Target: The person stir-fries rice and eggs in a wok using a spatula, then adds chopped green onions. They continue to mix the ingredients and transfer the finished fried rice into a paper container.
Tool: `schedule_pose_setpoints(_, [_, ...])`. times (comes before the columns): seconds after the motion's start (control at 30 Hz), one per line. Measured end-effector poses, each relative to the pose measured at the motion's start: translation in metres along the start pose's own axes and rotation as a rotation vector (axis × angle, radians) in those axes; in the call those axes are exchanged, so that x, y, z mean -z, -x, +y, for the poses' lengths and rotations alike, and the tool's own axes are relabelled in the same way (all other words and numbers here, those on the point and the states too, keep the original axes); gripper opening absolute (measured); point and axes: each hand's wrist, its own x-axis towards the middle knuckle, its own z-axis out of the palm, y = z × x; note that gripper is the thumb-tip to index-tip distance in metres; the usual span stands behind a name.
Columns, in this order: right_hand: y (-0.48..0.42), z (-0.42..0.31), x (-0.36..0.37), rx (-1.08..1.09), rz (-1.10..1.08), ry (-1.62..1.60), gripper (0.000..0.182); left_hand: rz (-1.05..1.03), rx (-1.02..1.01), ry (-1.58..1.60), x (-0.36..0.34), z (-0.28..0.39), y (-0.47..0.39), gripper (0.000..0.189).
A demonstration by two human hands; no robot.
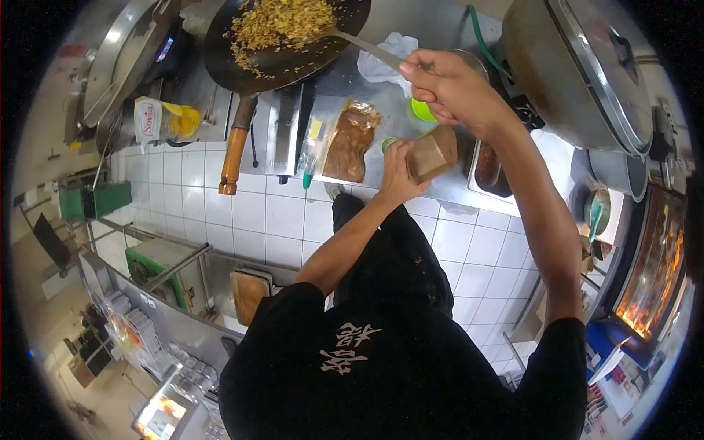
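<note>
My right hand (454, 91) grips the handle of a metal cooking utensil (374, 50) whose head is in the fried rice (280, 27). The rice lies in a dark wok (291, 69) with a wooden handle (235, 157) pointing towards me. Below the right hand, my left hand (401, 173) holds a brown paper food box (434, 154). Its inside is turned out of sight. Just left of the box is a small green thing (389, 144), partly covered by my fingers. A bright green cup or bowl (422, 110) stands behind the box, partly hidden by my right hand.
A clear bag of brown food (349, 146) lies on the steel counter (385, 96), with crumpled white plastic (388, 60) beyond it. An oil pouch (165, 120) sits left. Rightward are a metal tray (491, 170) and a large lidded pot (566, 77). Flames show in a glass-fronted unit (654, 275).
</note>
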Motion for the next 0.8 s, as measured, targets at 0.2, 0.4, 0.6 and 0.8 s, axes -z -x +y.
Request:
schedule_pose_setpoints(0.2, [0.006, -0.010, -0.001, -0.019, 0.034, 0.002, 0.024, 0.193, 0.120, 0.150, 0.039, -0.005, -0.001, 0.091])
schedule_pose_setpoints(0.4, [0.012, -0.014, -0.002, -0.019, 0.096, -0.026, 0.024, 0.207, 0.288, -0.179, 0.088, -0.022, -0.058, 0.102])
schedule_pose_setpoints(0.6, [0.066, -0.017, -0.010, -0.180, 0.340, 0.061, 0.021, 0.233, 0.250, -0.152, 0.110, -0.016, -0.077, 0.098])
schedule_pose_setpoints(0.8, [0.117, -0.016, 0.000, -0.279, 0.194, 0.085, 0.016, 0.349, 0.339, 0.194, 0.119, -0.001, -0.086, 0.090])
